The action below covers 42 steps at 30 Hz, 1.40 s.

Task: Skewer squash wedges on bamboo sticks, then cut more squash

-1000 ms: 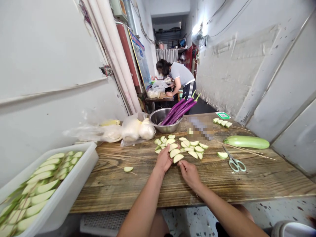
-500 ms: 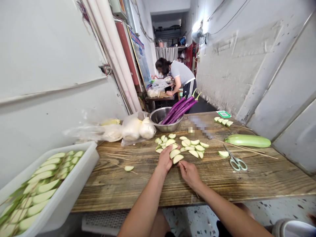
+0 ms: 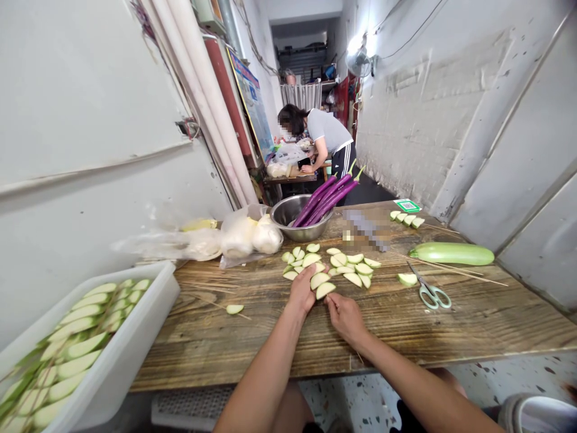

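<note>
Pale-green slices (image 3: pixel 325 291) sit in our half-curled left hand (image 3: pixel 301 291), the nearest one's long axis slanting away to the right, its right tip just beside our tightly pinched right hand (image 3: pixel 346 317), which holds a thin stick (image 3: pixel 359 357) poking out below the wrist.

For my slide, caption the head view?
Bare hands hold pale green slices above a wooden table.

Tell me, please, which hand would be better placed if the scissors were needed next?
Right, I think: the right hand is nearer the scissors, which lie on its side, while the left hand is farther off, holding pale slices.
</note>
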Tool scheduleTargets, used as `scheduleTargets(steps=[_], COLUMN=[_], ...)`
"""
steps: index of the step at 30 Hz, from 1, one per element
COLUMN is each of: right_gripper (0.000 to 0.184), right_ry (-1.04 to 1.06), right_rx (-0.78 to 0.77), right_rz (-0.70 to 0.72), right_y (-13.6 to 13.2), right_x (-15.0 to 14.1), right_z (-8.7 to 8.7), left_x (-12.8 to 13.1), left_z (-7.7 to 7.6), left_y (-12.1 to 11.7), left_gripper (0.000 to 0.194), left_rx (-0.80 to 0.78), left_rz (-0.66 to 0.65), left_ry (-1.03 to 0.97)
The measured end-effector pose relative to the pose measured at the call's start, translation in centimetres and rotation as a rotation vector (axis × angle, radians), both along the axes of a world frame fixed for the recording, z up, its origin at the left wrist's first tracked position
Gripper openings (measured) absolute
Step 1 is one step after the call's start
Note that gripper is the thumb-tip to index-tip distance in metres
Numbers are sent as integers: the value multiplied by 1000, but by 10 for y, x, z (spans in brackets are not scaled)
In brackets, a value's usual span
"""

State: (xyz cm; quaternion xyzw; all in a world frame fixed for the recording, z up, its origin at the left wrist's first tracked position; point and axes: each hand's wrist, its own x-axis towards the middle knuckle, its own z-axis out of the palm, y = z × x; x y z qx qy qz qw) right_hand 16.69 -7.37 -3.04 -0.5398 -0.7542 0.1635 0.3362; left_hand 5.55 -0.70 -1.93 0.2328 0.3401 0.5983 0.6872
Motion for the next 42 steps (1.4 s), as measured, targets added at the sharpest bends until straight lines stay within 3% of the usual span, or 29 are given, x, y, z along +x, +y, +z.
scheduleTargets(steps=[12, 17, 30, 36, 42], right_gripper=[28, 29, 32, 32, 31], right_ry=[48, 171, 232, 233, 214], right_rx=[21, 35, 63, 83, 98], right_rz=[-28, -32, -117, -164, -161], right_y=[3, 7, 11, 11, 9], right_x=[0, 0, 0, 2, 2], right_z=[-3, -6, -9, -9, -9], left_x=[3, 2, 10, 11, 12], left_z=[4, 8, 2, 1, -4], left_y=[-2, -4, -18, -20, -18], left_gripper=[20, 36, 26, 28, 23], left_rx=[8, -35, 92, 6, -29], left_rz=[12, -115, -250, -331, -311], left_ry=[-23, -134, 13, 56, 63])
